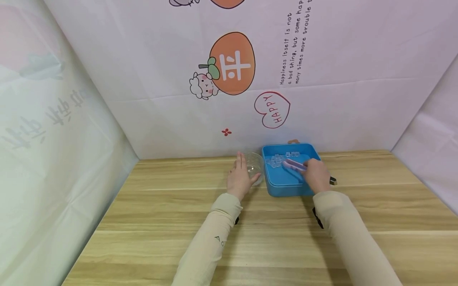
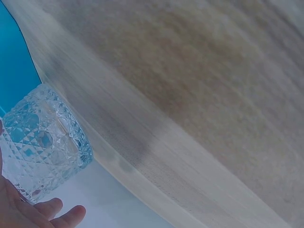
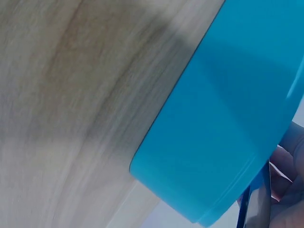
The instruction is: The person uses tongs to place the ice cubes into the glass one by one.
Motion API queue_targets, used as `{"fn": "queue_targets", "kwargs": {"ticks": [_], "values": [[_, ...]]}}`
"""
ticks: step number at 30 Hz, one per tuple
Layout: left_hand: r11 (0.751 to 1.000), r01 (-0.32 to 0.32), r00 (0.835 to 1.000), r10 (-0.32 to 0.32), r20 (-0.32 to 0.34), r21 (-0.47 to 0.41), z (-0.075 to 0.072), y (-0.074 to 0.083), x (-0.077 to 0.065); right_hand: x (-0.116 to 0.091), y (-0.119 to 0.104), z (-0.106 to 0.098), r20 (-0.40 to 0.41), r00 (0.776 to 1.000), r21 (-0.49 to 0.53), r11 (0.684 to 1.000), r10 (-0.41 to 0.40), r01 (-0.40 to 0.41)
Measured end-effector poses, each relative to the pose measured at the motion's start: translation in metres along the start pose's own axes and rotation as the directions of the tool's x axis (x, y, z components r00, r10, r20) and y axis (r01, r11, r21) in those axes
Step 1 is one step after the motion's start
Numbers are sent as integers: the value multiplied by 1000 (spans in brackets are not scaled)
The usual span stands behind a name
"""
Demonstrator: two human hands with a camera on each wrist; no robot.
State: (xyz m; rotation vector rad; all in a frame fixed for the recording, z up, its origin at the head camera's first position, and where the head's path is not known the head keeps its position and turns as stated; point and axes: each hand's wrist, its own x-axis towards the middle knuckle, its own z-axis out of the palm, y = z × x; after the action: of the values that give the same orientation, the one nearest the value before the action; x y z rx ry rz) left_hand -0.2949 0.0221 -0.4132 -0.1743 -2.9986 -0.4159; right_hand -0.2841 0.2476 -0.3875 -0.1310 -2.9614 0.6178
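At the back of the wooden table, a clear cut-glass tumbler (image 1: 255, 163) stands beside a blue bin (image 1: 286, 191). My left hand (image 1: 238, 176) holds the tumbler from its left side, fingers along the far side and thumb around the near side. The faceted glass (image 2: 45, 142) and a few fingertips (image 2: 71, 216) show in the left wrist view. My right hand (image 1: 317, 175), over the bin's right side, grips tongs (image 1: 295, 165) with pinkish-purple tips. Those tips reach down by a heap of small clear cubes (image 1: 275, 160) in the bin. In the right wrist view the bin wall hides most of the tongs.
A few more clear cubes (image 1: 292, 154) lie along the bin's back wall. Behind the table hangs a white printed cloth (image 1: 161, 99), close to the bin and tumbler. Wood tabletop (image 1: 171, 206) extends on both sides and in front.
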Motion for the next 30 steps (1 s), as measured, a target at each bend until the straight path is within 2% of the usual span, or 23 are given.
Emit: {"fn": "queue_targets", "kwargs": {"ticks": [8, 14, 19, 24, 30], "values": [[1000, -7, 1000, 7, -16, 14, -1, 1, -2, 3, 4, -8, 23, 1000, 40, 999, 13, -14], [1000, -4, 1000, 4, -11, -9, -1, 1, -1, 2, 5, -14, -16, 999, 66, 997, -48, 49], [1000, 2, 1000, -2, 0, -17, -2, 1, -1, -1, -3, -20, -23, 997, 98, 993, -69, 71], [1000, 11, 1000, -11, 11, -15, 0, 0, 0, -1, -14, -25, -20, 996, 87, 992, -91, 93], [1000, 7, 1000, -7, -1, -13, 1, 0, 0, -2, -28, -29, -12, 993, 110, 987, -120, 120]]}}
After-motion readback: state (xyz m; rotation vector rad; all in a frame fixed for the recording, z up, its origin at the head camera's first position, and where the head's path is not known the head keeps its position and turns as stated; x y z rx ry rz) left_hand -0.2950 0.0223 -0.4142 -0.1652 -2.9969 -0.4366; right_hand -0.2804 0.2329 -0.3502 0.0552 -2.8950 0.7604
